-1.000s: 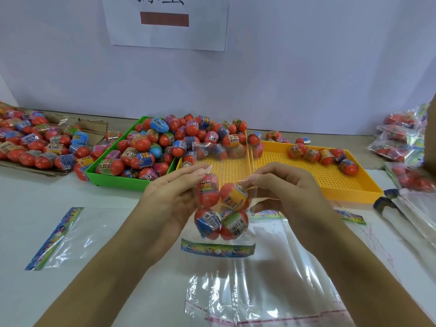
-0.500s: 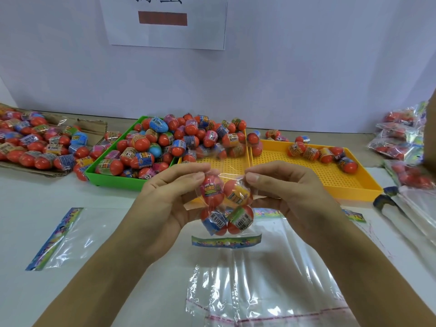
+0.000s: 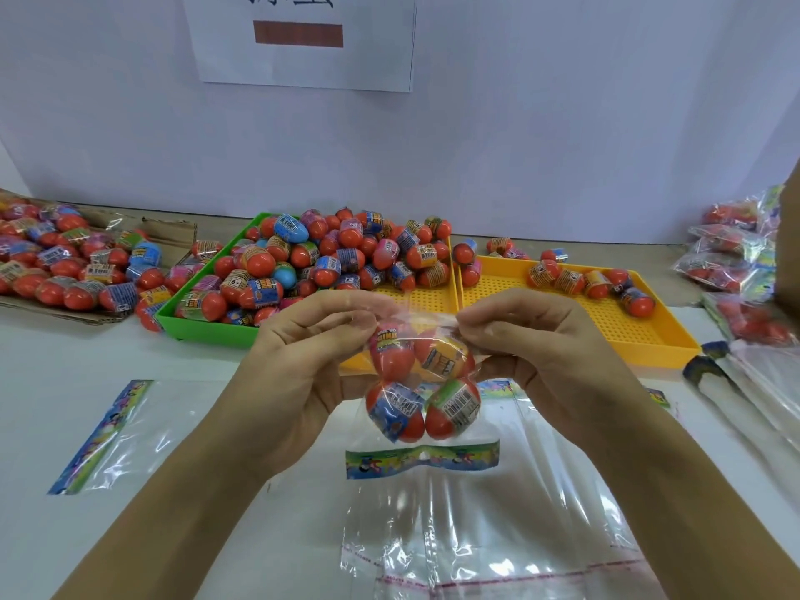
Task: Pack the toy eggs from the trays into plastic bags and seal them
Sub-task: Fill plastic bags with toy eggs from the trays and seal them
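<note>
A small clear plastic bag point(image 3: 422, 383) with a colourful printed header strip is held up above the white desk point(image 3: 130, 534). Its top edge is pinched between the thumb and curled fingers of the left hand point(image 3: 303, 370) on one side and those of the right hand point(image 3: 545, 352) on the other. Four red toy eggs with printed wrappers point(image 3: 415, 383) are contained in this bag, two above and two below, and the header strip hangs beneath them.

Behind the hands, a green rectangular plastic tray point(image 3: 203, 331) is heaped with many more red and blue toy eggs. Just beside it, touching on its right, a yellow perforated plastic tray point(image 3: 649, 339) is seen; part of the heap spills over its left compartment, and a few eggs lie at the back of its right compartment.

At the far left, a flattened brown cardboard sheet point(image 3: 173, 231) is covered with another pile of eggs. At the far right, filled clear bags of eggs point(image 3: 731, 253) are stacked on the desk. Empty clear bags lie flat on the desk: one to the left point(image 3: 112, 435) and a larger pile under the hands point(image 3: 485, 534).
</note>
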The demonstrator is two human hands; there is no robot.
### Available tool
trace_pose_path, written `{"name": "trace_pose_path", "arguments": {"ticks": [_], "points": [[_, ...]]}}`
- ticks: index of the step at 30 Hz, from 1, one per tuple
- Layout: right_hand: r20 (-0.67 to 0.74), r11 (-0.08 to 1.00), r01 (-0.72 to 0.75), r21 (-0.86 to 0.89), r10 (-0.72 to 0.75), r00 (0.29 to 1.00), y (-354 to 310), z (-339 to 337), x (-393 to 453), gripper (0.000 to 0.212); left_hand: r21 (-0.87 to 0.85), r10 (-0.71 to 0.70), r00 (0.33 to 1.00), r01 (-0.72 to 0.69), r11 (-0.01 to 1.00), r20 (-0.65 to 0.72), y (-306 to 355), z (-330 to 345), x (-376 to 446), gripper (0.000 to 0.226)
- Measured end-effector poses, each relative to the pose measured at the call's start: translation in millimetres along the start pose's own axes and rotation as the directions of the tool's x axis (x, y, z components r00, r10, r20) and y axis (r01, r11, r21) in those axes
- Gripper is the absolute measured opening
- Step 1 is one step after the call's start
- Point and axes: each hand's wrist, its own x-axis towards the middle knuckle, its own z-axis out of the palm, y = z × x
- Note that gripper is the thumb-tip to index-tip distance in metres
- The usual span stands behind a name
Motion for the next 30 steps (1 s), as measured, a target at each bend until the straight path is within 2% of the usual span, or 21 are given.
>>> {"name": "trace_pose_path", "arguments": {"ticks": [8,15,17,19,22,24,27,30], "points": [[0.046,1.0,0.011,0.016,-0.011,0.999,-5,1,-1,0.015,-0.009,0.065,0.995,-0.065,0.998,0.077,5,-1,-3,0.027],[0.003,0.999,0.014,0.042,-0.014,1.0,0,-1,1,0.032,0.042,0.179,0.963,-0.191,0.981,0.202,-1,-7,2,0.043],[-0.015,0.999,0.039,0.03,-0.039,0.999,0,-1,0,0.033,-0.025,0.152,0.961,-0.15,0.988,0.231,-2,-7,2,0.034],[-0.032,0.997,0.074,0.005,-0.074,0.997,0,0,-1,0.031,-0.032,0.11,0.978,-0.106,0.994,0.178,-2,-5,1,0.029],[-0.078,0.983,0.138,-0.125,-0.148,0.986,0,8,-5,0.023,0.195,0.224,0.972,-0.234,0.952,0.072,-6,-2,-3,0.015],[-0.094,0.936,0.188,-0.297,-0.224,0.97,1,13,-8,0.031,0.319,0.299,0.949,-0.314,0.894,0.094,-10,0,-4,0.007],[-0.123,0.877,0.197,-0.438,-0.276,0.953,1,18,-12,0.04,0.358,0.301,0.944,-0.331,0.873,0.137,-11,-1,-5,0.014],[-0.124,0.848,0.154,-0.508,-0.249,0.961,2,19,-13,0.041,0.349,0.294,0.947,-0.322,0.88,0.133,-10,-1,-6,0.017]]}}
